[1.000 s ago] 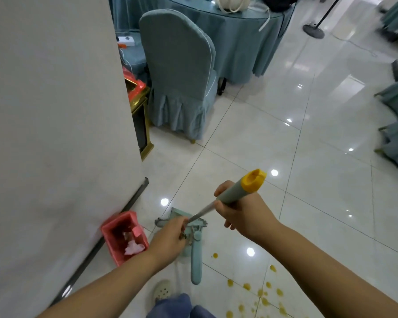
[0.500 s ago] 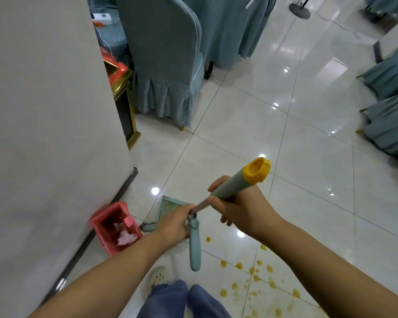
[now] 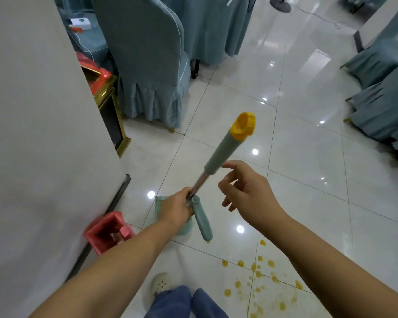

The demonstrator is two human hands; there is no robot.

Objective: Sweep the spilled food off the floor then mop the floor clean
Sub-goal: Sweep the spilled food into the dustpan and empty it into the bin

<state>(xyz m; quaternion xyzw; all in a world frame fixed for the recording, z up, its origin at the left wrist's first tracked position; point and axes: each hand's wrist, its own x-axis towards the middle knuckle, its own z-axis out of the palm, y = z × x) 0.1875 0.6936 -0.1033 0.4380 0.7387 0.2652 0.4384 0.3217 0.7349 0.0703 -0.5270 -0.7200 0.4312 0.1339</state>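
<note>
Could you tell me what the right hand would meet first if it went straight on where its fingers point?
Probably the green grip of the long handle, just beyond the fingertips of the open right hand, though one view leaves depth unsure.

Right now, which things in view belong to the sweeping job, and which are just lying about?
Job: long handle with yellow cap, gripped by the left hand; right hand open beside it; teal dustpan; spilled food.
Lying about: red bin, covered chair, gold-framed stand.
</note>
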